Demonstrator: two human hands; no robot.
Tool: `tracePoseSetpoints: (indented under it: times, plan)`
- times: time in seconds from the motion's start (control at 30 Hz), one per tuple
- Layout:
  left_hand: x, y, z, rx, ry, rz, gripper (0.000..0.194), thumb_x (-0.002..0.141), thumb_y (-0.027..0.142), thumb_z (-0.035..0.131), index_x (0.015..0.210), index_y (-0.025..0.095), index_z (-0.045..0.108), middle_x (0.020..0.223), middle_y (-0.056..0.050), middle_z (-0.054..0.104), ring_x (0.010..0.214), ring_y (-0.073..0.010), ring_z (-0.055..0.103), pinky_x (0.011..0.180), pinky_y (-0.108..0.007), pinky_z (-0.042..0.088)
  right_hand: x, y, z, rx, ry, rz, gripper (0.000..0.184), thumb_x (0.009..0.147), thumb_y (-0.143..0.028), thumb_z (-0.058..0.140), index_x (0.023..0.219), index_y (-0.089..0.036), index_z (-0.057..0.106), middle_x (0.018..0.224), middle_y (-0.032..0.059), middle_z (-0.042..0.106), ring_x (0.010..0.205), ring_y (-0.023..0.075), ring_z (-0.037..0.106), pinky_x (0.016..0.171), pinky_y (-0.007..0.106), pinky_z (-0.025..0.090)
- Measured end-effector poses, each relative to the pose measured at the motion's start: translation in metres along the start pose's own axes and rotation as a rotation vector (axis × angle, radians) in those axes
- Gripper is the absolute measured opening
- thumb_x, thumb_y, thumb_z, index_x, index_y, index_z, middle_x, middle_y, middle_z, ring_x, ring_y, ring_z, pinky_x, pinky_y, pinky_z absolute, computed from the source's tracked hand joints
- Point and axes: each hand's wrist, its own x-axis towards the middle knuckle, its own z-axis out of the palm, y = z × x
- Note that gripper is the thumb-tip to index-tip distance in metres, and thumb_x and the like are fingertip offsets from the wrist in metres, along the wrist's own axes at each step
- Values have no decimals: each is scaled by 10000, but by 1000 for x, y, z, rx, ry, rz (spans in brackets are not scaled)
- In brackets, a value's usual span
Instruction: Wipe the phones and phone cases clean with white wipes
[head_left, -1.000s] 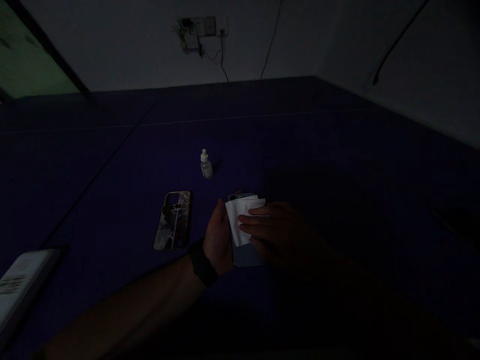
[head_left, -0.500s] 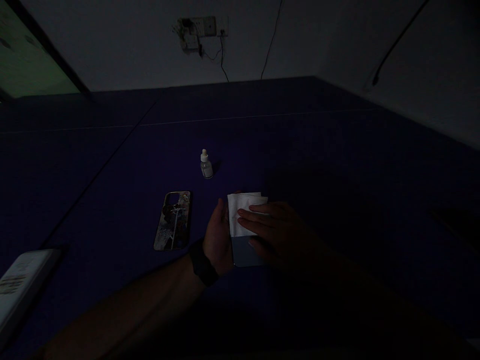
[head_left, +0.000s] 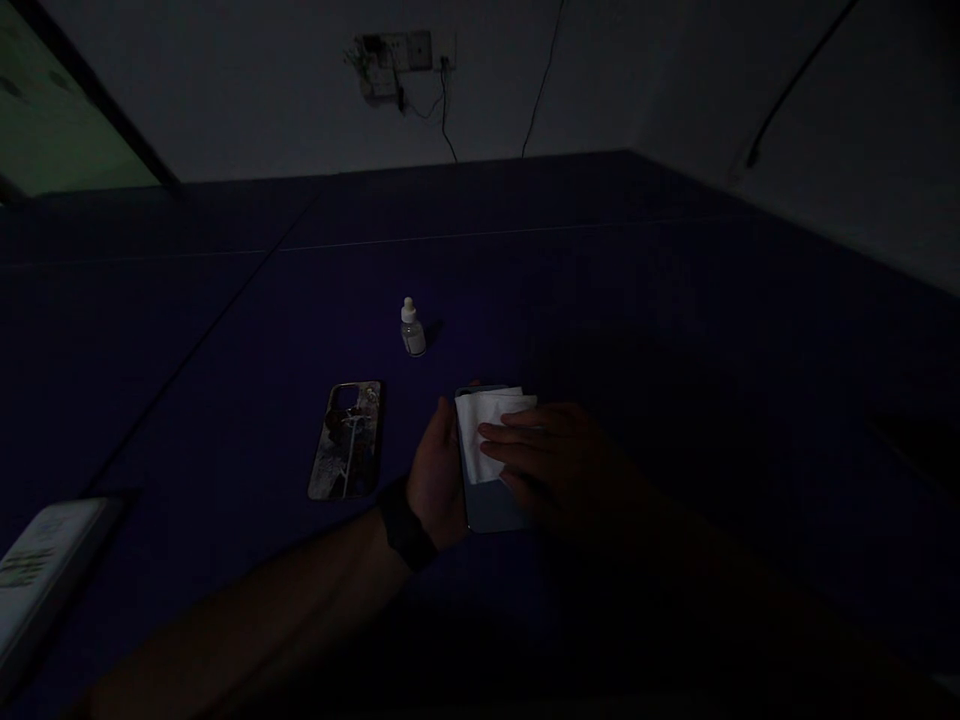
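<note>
In dim light my left hand (head_left: 437, 478), with a dark watch (head_left: 406, 527) at its wrist, is closed around the left edge of a smartphone (head_left: 491, 508). The phone's grey-blue back faces up; its right side is hidden by my other hand. A folded white tissue (head_left: 480, 410) lies over the upper part of the phone. With extended fingers, my right hand (head_left: 551, 455) holds the tissue pressed against that surface. Left of the hands, a patterned phone case (head_left: 346, 440) with a camera cut-out rests on the dark blue surface (head_left: 247, 400).
A small dropper bottle (head_left: 413, 335) with a white cap stands upright beyond the hands. A white box-like object (head_left: 45, 560) sits at the lower left edge. Sockets (head_left: 397, 55) and hanging cables are on the back wall.
My right hand and the tissue have shifted slightly down the phone, uncovering a strip at its top edge. My left hand, the case and the bottle stay in place.
</note>
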Motion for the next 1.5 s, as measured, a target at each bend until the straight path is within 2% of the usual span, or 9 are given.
tracePoseSetpoints:
  times: [0.3,0.47,0.73,0.97,1.17,1.33,1.5]
  plan:
    - [-1,-1,-1,19,-51,-18,651,1041,610,241,1340,171,618,1081,-119,700,963,-261,685,874,-389,517,-1,1,1,-14,-15,7,339,962,-178,506,1246,-190,690,1308,54,733,1204,261,647,966,472,505]
    - [-1,0,1,14,-35,-2,618,1044,598,257,1356,193,605,1071,-106,700,955,-254,685,873,-386,519,0,0,0,-18,-28,17,354,961,-169,494,1261,-180,682,1294,61,740,1198,271,650,950,488,515]
    - [0,0,-2,-42,-37,15,589,1052,573,255,1371,210,593,1090,-102,694,913,-231,683,867,-372,521,-3,3,4,3,-61,-39,359,981,-209,499,1299,-163,660,1397,71,679,1269,276,606,1010,488,500]
    - [2,1,-7,-44,-77,-24,600,1028,601,334,1344,174,611,1020,-101,681,848,-214,666,851,-359,527,-3,3,4,-3,-98,-62,390,955,-211,531,1321,-159,655,1415,104,662,1281,299,597,994,513,521]
    - [1,2,-7,-54,-40,-34,532,1023,597,390,1222,182,657,824,-24,623,680,-151,599,797,-322,528,-4,2,3,-5,-120,-58,408,961,-227,526,1346,-153,640,1445,96,640,1310,308,574,1016,515,512]
    - [0,2,-4,-54,-34,-22,575,1033,597,333,1268,167,635,944,-75,661,818,-199,658,853,-353,528,-2,2,3,2,-114,-68,415,962,-221,513,1348,-140,641,1431,119,647,1291,302,577,1002,520,519]
    - [1,2,-2,-90,-37,-13,562,1049,573,299,1327,190,603,956,-68,670,755,-179,648,837,-357,532,-2,2,1,8,-142,-60,420,961,-220,536,1362,-135,632,1444,126,636,1306,305,571,1014,524,521]
